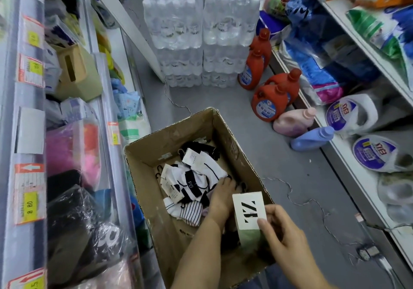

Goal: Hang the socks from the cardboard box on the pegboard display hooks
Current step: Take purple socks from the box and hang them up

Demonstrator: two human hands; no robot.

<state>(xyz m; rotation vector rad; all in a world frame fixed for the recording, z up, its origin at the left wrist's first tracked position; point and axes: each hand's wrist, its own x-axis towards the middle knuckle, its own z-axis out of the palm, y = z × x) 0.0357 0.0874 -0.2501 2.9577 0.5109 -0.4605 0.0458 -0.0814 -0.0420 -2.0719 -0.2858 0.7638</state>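
Note:
An open cardboard box [225, 132] stands on the grey floor between two shelving units. Inside lies a heap of black-and-white socks [196, 177] with paper labels and small black hangers. My left hand [221, 196] reaches down into the box, fingers curled among the socks at the heap's right side; what it grips is hidden. My right hand [283, 237] holds a pale green sock pair [249, 221] by its white card label, just above the box's near right corner. No pegboard hooks are in view.
Shelves with bagged goods and price tags [29, 206] run along the left. Stacked water-bottle packs [201, 31] stand at the aisle's end. Red, pink and blue detergent jugs [270, 103] sit on the floor by the right shelving [357, 177]. A thin wire [310, 203] trails across the floor.

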